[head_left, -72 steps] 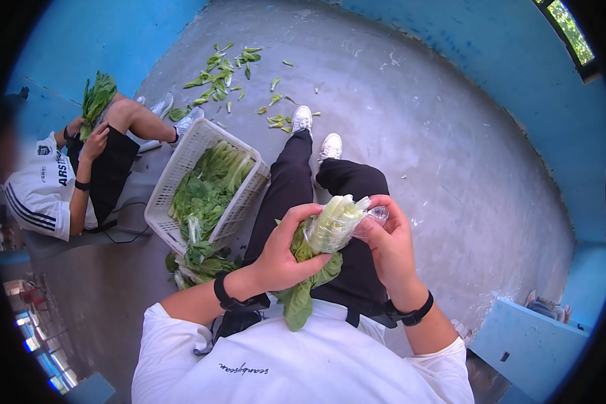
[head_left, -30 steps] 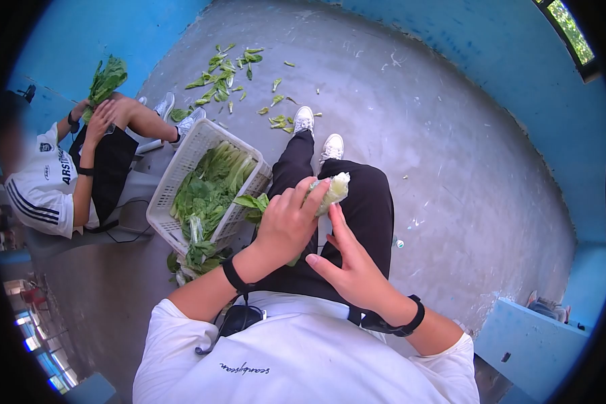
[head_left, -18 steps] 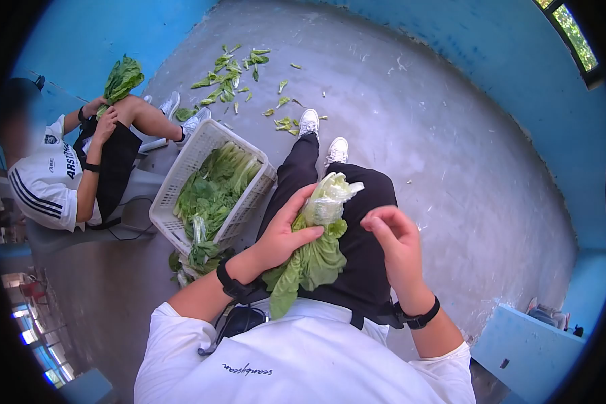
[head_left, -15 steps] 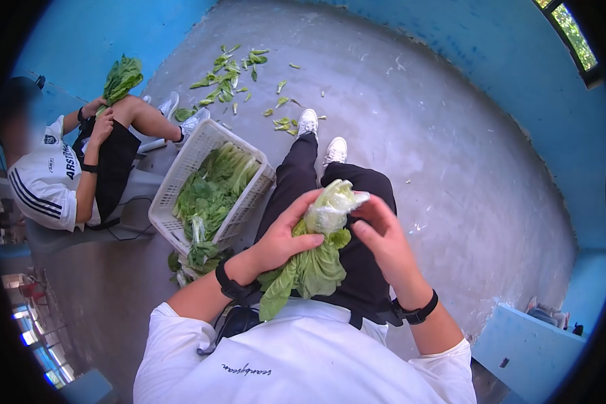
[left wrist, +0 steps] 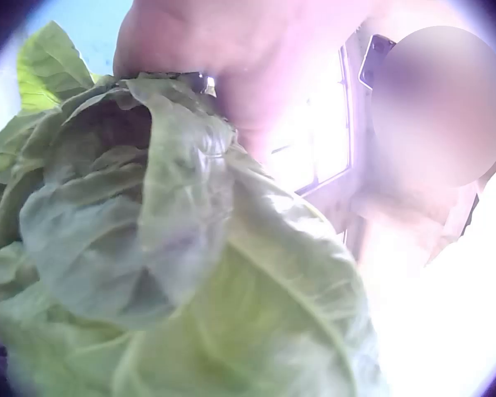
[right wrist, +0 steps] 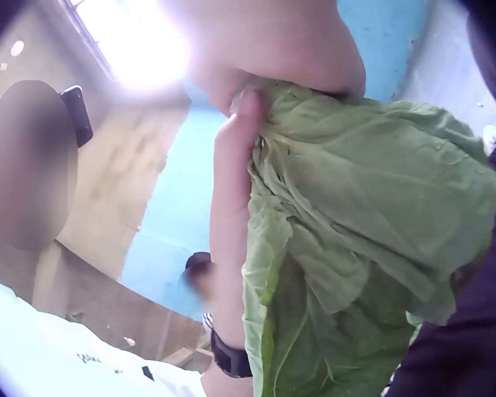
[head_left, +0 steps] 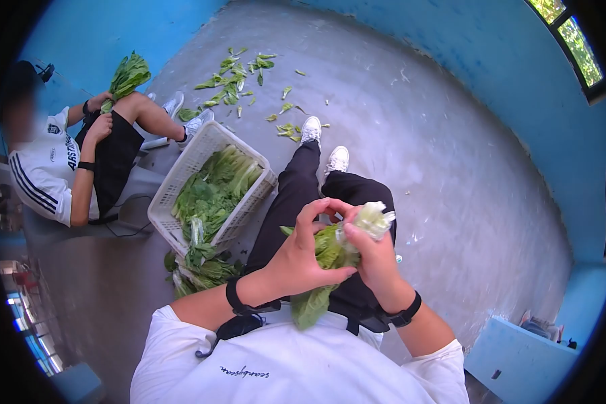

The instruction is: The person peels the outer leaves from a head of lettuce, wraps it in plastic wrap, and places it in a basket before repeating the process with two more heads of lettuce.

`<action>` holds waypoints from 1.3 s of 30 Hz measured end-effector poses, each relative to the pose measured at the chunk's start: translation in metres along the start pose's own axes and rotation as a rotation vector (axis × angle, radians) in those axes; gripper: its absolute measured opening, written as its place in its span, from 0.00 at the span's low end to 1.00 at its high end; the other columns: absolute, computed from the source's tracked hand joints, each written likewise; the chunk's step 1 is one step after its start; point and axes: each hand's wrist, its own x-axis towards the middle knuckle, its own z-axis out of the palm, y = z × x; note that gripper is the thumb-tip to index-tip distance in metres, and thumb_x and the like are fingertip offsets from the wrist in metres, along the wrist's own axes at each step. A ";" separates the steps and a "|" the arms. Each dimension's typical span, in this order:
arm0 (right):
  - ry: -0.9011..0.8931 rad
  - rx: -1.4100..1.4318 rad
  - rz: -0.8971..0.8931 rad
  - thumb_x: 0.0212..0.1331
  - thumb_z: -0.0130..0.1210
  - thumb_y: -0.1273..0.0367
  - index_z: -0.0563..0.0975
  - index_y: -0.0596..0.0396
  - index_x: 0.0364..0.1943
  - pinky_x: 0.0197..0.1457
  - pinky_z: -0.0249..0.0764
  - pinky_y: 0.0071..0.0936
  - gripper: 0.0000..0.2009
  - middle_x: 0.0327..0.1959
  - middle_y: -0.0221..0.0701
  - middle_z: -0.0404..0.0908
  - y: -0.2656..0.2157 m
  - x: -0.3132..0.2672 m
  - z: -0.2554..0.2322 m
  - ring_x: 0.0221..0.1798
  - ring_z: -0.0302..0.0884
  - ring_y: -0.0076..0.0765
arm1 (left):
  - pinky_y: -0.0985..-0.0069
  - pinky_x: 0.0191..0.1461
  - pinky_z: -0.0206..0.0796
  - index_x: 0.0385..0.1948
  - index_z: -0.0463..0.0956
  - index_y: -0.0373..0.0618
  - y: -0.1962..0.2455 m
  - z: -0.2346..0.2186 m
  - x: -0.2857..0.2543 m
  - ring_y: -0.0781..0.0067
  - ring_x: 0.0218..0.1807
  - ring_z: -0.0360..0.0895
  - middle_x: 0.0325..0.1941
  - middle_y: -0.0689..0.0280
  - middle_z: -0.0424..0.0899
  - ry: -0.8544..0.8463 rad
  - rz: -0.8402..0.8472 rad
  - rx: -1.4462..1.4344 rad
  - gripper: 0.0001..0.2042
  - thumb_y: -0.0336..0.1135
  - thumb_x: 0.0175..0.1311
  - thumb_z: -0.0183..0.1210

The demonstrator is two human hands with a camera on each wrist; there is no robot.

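Observation:
Over the lap in the head view, a bunch of leafy greens (head_left: 310,311) has its pale stalk ends pointing up and right, its leaves hanging toward the shirt. Shiny clear film shows round the stalks. My right hand (head_left: 376,259) grips the bunch just below the stalk ends, thumb across the front. From the other side my left hand (head_left: 296,252) curves round the leaves, thumb below and bent fingers above, close to the right hand's fingers. Broad leaves (left wrist: 289,298) fill much of the left wrist view. In the right wrist view, leaves (right wrist: 372,182) spread below the hands.
A white plastic crate (head_left: 166,195) of greens stands to the left, with more greens (head_left: 209,273) beside its near end. Loose leaves (head_left: 232,81) lie on the floor ahead. Another seated person (head_left: 47,168) holds greens at the far left. A blue cabinet (head_left: 518,360) stands at right.
The right hand has gone from the film at the stalk ends to a grip round the bunch. The bunch turned over and back, and now tilts further right. The left hand keeps to the leaf side.

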 end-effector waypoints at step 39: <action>0.308 0.250 -0.033 0.64 0.62 0.73 0.71 0.51 0.48 0.55 0.77 0.31 0.13 0.40 0.29 0.80 0.008 0.015 -0.010 0.47 0.81 0.30 | 0.63 0.53 0.75 0.63 0.63 0.44 -0.009 -0.016 0.010 0.49 0.51 0.80 0.53 0.56 0.74 -0.132 -0.036 0.360 0.41 0.43 0.46 0.77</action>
